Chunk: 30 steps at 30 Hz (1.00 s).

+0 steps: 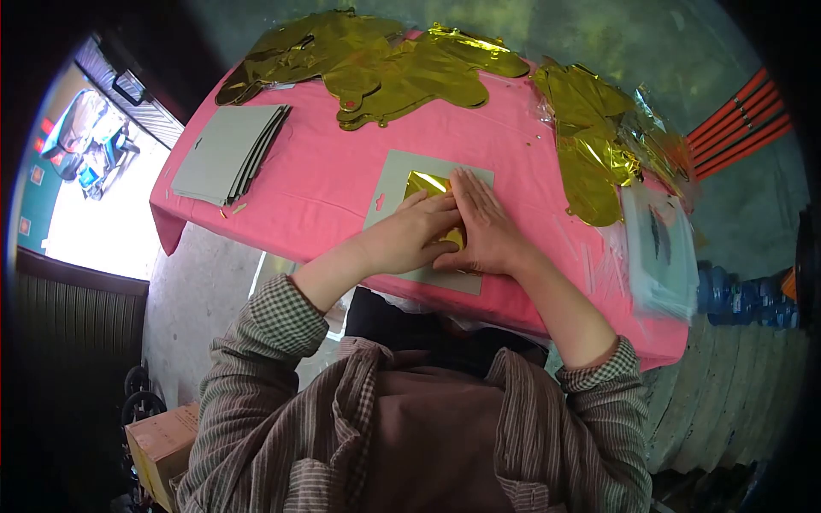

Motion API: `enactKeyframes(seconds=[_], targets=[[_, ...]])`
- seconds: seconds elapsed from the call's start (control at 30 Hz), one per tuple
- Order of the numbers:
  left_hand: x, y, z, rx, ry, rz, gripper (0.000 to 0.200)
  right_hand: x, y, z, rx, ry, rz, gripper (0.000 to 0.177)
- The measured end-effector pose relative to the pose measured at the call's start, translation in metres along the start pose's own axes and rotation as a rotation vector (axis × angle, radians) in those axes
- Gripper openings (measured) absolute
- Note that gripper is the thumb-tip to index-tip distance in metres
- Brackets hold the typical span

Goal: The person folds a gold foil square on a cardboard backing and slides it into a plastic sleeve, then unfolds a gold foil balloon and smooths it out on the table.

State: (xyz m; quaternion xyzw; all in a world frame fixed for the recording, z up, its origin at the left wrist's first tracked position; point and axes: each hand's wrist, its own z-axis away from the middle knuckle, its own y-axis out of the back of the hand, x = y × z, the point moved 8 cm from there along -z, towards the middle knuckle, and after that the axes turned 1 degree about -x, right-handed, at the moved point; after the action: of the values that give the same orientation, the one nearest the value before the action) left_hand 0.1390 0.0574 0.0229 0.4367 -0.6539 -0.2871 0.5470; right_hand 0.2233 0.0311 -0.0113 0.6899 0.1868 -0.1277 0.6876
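Observation:
A grey card (393, 178) with a hanging slot lies on the pink-covered table in front of me. On it is a flat, folded piece of shiny gold foil (426, 181), partly hidden under my hands. My left hand (417, 231) rests over the foil from the left, fingers bent loosely and thumb apart. Its fingertips meet my right hand (489, 229). That hand lies over the right side of the foil and card, fingers stretched out together toward the far edge and thumb pointing left. Both palms face down.
Flat gold foil balloons (368, 64) cover the table's far edge; more gold foil (590, 128) lies at right. Grey cards (224, 156) are stacked at left. Clear plastic bags (658, 252) lie at the right edge of the pink tablecloth (325, 184). A cardboard box (164, 440) stands lower left.

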Motion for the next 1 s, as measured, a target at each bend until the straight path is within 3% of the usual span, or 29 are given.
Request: enactKeyframes(seconds=[0.1, 0.17, 0.2, 0.23, 0.3, 0.4, 0.63, 1.0], targets=[[-0.009, 0.004, 0.001, -0.057, 0.088, 0.272, 0.04, -0.001, 0.001, 0.001, -0.018, -0.036, 0.021, 0.13], [-0.038, 0.018, 0.015, 0.227, 0.206, 0.543, 0.037, -0.001, -0.001, 0.001, -0.036, -0.06, 0.04, 0.129], [-0.05, 0.019, 0.02, 0.206, 0.156, 0.362, 0.049, -0.002, -0.002, 0.0, -0.034, -0.045, 0.068, 0.128], [-0.053, 0.026, 0.026, 0.205, 0.16, 0.361, 0.049, -0.002, -0.002, 0.0, -0.033, -0.028, 0.098, 0.127], [-0.054, 0.023, 0.033, -0.067, 0.223, -0.136, 0.076, 0.0, -0.004, 0.0, -0.048, -0.038, 0.106, 0.127], [-0.058, 0.022, 0.034, -0.178, 0.208, -0.097, 0.093, 0.0, -0.005, -0.001, -0.065, -0.051, 0.118, 0.126], [-0.059, 0.021, 0.032, -0.223, 0.219, -0.149, 0.097, 0.004, -0.002, -0.001, -0.088, 0.053, 0.071, 0.126], [-0.06, 0.02, 0.031, -0.285, 0.221, -0.188, 0.103, 0.014, 0.003, 0.01, -0.184, 0.038, 0.141, 0.129]])
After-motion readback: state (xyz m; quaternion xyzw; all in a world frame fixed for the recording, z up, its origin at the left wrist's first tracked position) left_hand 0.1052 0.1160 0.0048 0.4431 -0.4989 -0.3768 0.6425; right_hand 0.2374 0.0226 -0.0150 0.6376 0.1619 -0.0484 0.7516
